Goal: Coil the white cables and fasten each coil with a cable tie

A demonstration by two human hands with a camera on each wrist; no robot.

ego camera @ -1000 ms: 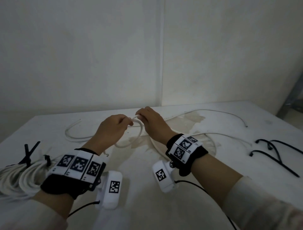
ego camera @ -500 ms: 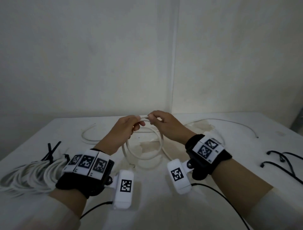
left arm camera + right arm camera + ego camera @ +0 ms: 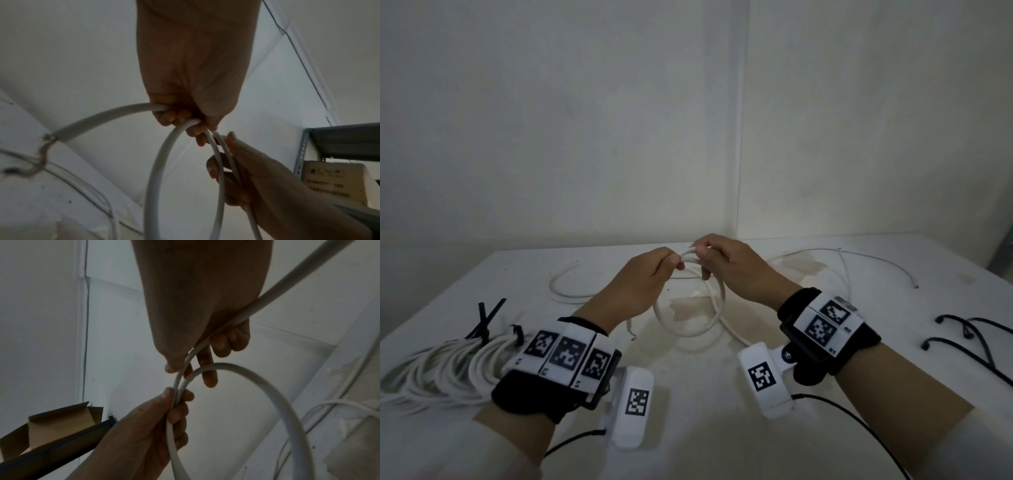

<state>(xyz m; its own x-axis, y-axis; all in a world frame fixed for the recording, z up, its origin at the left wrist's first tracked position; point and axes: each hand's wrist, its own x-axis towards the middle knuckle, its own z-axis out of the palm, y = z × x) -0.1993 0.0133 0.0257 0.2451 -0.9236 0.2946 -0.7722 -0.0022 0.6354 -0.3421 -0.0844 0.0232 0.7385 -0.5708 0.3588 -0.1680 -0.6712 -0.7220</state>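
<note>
Item: my left hand (image 3: 643, 284), fingers curled, gripping the top of a round loop of thin white plastic cable (image 3: 690, 329). My right hand (image 3: 736, 270) pinches the same strands beside it, both raised above the stained white table (image 3: 722, 428). Left wrist view alone shows the cable's bare copper end (image 3: 42, 155). Tied white cable coils (image 3: 445, 370) lie left; loose black cable ties (image 3: 972, 342) right, near the edge.
</note>
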